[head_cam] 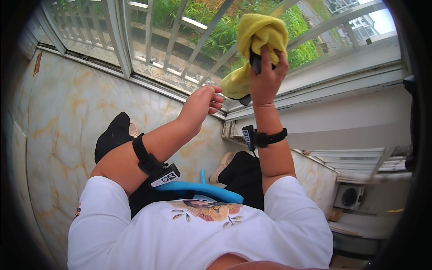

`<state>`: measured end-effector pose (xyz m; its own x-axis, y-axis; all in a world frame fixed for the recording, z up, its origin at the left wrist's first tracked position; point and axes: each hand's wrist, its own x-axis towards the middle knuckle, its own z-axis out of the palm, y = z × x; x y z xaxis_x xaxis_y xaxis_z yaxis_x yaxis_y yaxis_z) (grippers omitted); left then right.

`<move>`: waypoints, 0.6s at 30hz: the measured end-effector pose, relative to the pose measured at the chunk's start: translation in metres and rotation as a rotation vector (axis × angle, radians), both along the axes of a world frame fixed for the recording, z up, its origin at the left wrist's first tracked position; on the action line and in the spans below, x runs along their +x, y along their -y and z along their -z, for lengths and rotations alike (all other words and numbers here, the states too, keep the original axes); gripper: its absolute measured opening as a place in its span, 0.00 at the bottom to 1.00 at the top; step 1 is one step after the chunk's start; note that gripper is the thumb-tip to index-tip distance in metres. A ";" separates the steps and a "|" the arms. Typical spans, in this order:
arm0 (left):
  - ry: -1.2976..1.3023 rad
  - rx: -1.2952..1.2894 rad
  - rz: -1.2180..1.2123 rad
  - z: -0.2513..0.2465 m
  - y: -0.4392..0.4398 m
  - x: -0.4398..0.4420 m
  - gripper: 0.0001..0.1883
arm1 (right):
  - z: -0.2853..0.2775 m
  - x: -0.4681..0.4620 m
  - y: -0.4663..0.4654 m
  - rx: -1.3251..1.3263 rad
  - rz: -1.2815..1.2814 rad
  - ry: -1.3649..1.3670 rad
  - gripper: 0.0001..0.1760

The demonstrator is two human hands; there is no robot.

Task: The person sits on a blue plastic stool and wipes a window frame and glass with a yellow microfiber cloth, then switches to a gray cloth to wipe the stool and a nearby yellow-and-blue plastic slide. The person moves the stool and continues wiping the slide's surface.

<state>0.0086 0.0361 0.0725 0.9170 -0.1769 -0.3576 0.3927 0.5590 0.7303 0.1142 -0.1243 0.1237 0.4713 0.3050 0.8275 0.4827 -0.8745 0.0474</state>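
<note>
My right hand [269, 79] is raised at the window and gripping a bunched yellow cloth [263, 30] with a dark grey side. One end of the cloth [236, 84] hangs down to the left of the wrist. Behind it are the glass panes and metal-framed sliding windows [119, 40]; whether the cloth presses on the glass is hard to tell. My left hand [202, 103] holds nothing, its fingers loosely bent and slightly apart. Its fingertips are close to the cloth's hanging end, and I cannot tell if they touch.
Metal bars [172, 37] stand outside the glass, with plants beyond. Below the window run a dirty track [91, 64] and a marble-patterned floor [67, 111]. A blue plastic object [202, 189] with a curved rim is between my legs. An air-conditioner outdoor unit [349, 196] shows at right.
</note>
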 end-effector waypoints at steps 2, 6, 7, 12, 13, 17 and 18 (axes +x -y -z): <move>0.000 -0.004 -0.008 0.000 0.000 0.001 0.16 | 0.019 -0.004 -0.004 -0.024 -0.016 -0.085 0.31; -0.001 -0.023 -0.019 -0.002 -0.001 0.000 0.15 | 0.057 -0.009 -0.009 -0.094 -0.059 -0.220 0.37; 0.000 -0.034 -0.019 -0.003 -0.002 0.000 0.15 | 0.067 -0.010 -0.010 -0.122 -0.032 -0.232 0.37; -0.002 -0.043 -0.019 -0.005 -0.003 0.001 0.15 | 0.106 -0.006 -0.007 -0.169 -0.009 -0.279 0.28; 0.006 -0.044 -0.021 -0.005 -0.003 0.001 0.15 | 0.113 -0.007 -0.005 -0.189 -0.017 -0.291 0.29; 0.011 -0.046 -0.033 -0.002 -0.004 0.001 0.14 | 0.132 -0.014 0.000 -0.235 -0.076 -0.368 0.32; 0.013 -0.050 -0.041 -0.001 -0.004 0.001 0.14 | 0.134 -0.017 0.002 -0.223 -0.087 -0.415 0.32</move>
<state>0.0101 0.0406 0.0738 0.9282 -0.1567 -0.3374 0.3596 0.6103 0.7059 0.0972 -0.1259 -0.0100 0.7132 0.5065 0.4845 0.5714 -0.8205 0.0167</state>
